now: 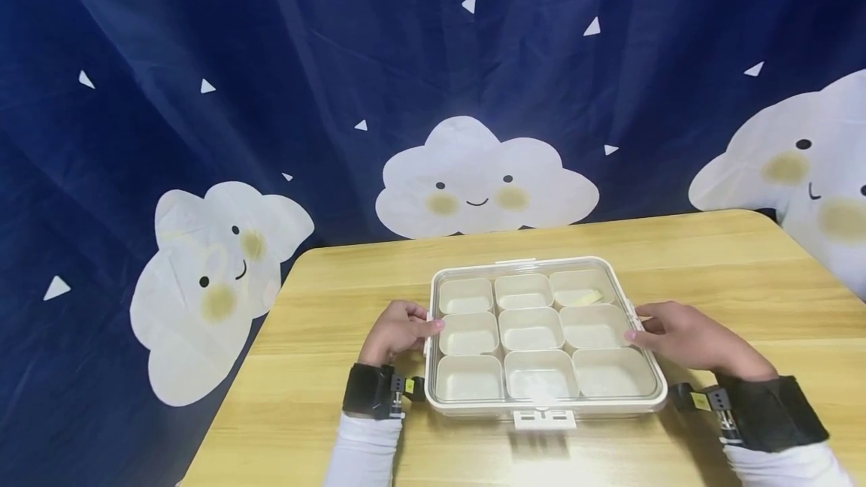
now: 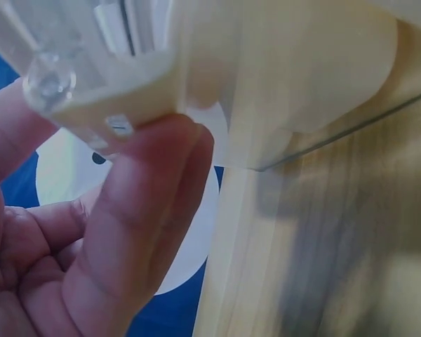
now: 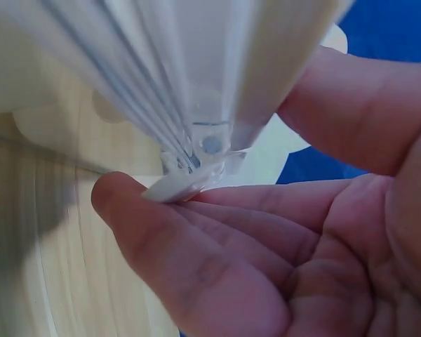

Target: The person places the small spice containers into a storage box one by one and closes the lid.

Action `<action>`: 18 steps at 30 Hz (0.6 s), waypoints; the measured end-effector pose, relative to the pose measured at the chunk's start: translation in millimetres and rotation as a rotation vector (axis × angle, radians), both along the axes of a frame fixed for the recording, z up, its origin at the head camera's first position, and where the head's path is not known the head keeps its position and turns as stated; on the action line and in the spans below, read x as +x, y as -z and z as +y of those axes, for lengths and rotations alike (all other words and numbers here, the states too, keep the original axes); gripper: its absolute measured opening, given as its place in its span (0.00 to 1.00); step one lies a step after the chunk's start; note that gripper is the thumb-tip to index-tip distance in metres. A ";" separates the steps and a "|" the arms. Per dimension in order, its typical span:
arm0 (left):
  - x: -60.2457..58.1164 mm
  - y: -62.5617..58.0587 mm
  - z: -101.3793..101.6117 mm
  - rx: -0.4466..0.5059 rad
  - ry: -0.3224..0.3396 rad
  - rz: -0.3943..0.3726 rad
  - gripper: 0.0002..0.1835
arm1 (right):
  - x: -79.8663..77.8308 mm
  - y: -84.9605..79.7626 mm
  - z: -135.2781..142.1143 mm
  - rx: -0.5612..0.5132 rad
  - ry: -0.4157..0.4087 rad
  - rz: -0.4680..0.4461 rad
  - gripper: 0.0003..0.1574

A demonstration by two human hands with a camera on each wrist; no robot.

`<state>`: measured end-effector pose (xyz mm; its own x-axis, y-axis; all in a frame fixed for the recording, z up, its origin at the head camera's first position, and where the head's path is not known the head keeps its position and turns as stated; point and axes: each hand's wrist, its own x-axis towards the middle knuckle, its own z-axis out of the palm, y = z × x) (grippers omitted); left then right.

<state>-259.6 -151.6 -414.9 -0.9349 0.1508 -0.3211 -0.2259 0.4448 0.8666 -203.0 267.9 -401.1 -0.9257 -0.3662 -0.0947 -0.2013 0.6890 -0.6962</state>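
A clear-lidded storage box [image 1: 541, 408] with several cream compartments stands on the table. My left hand [image 1: 399, 329] grips its left side, the thumb over the rim. In the left wrist view, fingers [image 2: 147, 189] press against a cream edge of the box [image 2: 161, 77]. At the opposite side, my right hand [image 1: 683, 333] holds the box with its thumb on the rim. The right wrist view shows a fingertip [image 3: 116, 189] at a side latch [image 3: 186, 181], which tilts outward. A front latch [image 1: 544, 419] sticks out toward me. One pale yellow piece [image 1: 590, 297] shows in the back right compartment.
The wooden table [image 1: 352, 276] has rounded far corners. Behind it hangs a dark blue curtain [image 1: 406, 43] with smiling white clouds [image 1: 473, 171] and small white triangles. Each of my wrists wears a black strap [image 1: 368, 389] with a small camera.
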 end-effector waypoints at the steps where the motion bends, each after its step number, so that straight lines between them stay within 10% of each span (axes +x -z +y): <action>1: 0.1 -0.4 0.2 -0.004 -0.001 -0.001 0.18 | -0.2 0.3 0.7 -0.009 -0.006 -0.009 0.32; 18: 5.0 -9.0 3.1 -0.145 0.013 0.047 0.14 | -0.2 -4.9 -3.6 0.102 -0.013 0.023 0.23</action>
